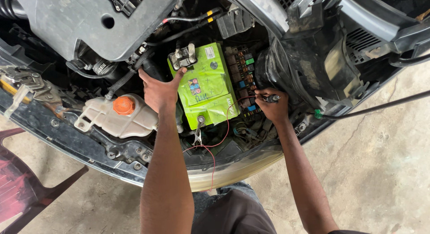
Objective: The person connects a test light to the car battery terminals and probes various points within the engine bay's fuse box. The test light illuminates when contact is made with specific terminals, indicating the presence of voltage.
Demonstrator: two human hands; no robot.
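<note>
Two hands at work: left hand (159, 93) flat, fingers spread, bracing green battery (204, 86) at nine o'clock; right hand (273, 107) pinching test probe (268, 98) onto fuse box (242, 81) at three o'clock, red wire (219, 135) trailing to clip.

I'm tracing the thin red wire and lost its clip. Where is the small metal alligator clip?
In the head view, the small metal alligator clip hangs just below the bright green car battery, between the person's forearms, right of the translucent coolant tank.

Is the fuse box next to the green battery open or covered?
Open. The fuse box shows bare rows of coloured fuses, with no lid over them, and the right hand holds a probe at its edge.
</note>
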